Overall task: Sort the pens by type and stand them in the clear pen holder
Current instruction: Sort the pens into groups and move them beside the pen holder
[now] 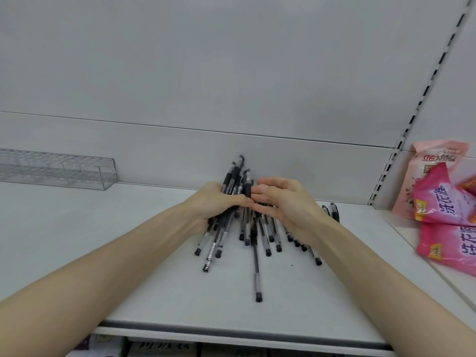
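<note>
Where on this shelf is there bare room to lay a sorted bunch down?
Free: shelf between the clear pen holder and the left hand; front strip beside the lone pen. Crowded: the middle, pens under and around the right hand; pink pouches at the right end.

A white shelf (pixel 128 240) fills the lower frame, backed by a plain grey panel (pixel 206 60). A slotted upright strip (pixel 422 99) runs diagonally at upper right. At the right edge lie pink pouches (pixel 443 202) with printed characters, overlapping. Blurred packaged goods (pixel 164 347) show below the shelf's front edge.
</note>
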Demonstrator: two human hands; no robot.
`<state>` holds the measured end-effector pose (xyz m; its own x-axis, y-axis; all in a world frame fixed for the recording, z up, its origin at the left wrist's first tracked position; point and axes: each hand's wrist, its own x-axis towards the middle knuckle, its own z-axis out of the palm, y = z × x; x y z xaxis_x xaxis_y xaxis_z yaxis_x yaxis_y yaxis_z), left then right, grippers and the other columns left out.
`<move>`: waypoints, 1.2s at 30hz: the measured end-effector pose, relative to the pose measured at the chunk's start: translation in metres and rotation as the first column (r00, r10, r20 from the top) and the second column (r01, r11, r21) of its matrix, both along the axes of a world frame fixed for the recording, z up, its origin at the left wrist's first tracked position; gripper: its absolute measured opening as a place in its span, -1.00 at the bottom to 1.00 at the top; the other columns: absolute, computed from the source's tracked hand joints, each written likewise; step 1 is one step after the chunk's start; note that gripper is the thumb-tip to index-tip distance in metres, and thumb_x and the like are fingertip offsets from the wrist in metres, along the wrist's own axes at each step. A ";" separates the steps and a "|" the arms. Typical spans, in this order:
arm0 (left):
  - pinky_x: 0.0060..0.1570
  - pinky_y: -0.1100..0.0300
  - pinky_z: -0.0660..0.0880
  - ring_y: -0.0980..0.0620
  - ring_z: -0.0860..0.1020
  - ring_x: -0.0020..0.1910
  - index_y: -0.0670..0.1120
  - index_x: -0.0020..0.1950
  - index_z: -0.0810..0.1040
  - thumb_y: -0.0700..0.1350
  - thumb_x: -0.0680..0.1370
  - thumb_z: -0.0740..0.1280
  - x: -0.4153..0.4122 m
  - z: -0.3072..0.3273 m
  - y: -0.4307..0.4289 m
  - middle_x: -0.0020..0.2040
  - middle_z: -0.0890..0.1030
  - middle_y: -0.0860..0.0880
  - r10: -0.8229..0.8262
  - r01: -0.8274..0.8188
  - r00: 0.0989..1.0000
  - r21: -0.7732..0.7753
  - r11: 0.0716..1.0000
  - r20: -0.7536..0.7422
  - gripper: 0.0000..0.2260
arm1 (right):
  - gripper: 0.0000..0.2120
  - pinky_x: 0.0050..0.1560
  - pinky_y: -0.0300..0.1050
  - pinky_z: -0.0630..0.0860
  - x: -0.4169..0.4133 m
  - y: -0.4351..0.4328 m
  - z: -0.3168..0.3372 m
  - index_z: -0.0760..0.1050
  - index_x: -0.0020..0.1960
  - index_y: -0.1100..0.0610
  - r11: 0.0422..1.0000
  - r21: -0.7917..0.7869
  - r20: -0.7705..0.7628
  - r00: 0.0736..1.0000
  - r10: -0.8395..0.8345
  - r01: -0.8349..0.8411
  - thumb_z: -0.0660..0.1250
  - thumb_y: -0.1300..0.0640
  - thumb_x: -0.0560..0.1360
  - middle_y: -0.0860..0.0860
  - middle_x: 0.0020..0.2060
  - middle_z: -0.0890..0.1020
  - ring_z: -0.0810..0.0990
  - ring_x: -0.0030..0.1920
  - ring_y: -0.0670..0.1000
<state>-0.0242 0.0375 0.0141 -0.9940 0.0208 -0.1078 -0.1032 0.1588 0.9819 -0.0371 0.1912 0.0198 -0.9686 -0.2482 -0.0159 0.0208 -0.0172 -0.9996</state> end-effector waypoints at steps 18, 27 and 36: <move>-0.42 0.22 0.44 0.04 0.48 -0.42 -0.14 -0.16 0.55 -0.35 0.39 0.45 0.017 0.024 0.012 -0.43 0.51 0.01 0.084 -0.017 0.858 0.135 0.991 -0.507 -0.84 | -0.65 0.19 -0.17 0.47 0.000 -0.004 0.047 0.54 0.18 0.10 0.956 0.161 -0.379 0.879 0.289 -0.245 0.43 0.03 0.43 -0.02 0.10 0.65 0.60 0.14 -0.07; -0.29 0.31 0.49 0.12 0.55 -0.34 -0.23 -0.14 0.57 -0.40 0.39 0.42 0.032 0.008 0.013 -0.35 0.60 0.02 0.011 0.030 0.835 0.066 0.997 -0.551 -0.87 | -0.80 0.11 -0.04 0.55 0.004 -0.019 0.049 0.65 -0.03 -0.05 0.918 0.200 -0.345 0.852 0.394 -0.344 0.45 0.04 0.34 -0.05 0.00 0.69 0.65 0.04 -0.05; -0.30 0.41 0.45 0.14 0.58 -0.36 -0.19 -0.20 0.57 -0.33 0.45 0.40 0.036 -0.004 0.010 -0.33 0.62 -0.05 -0.096 0.118 0.915 0.034 0.992 -0.391 -0.92 | -0.65 0.02 -0.11 0.52 0.005 -0.015 0.036 0.59 0.08 0.13 0.911 0.132 -0.276 0.868 0.413 -0.392 0.44 0.11 0.30 -0.02 0.15 0.62 0.61 0.07 -0.05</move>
<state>0.0122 0.0472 0.0106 -0.9487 0.1242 0.2906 0.3026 0.0915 0.9487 -0.0320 0.1766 0.0553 -0.7481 -0.6263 0.2195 -0.2809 -0.0008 -0.9597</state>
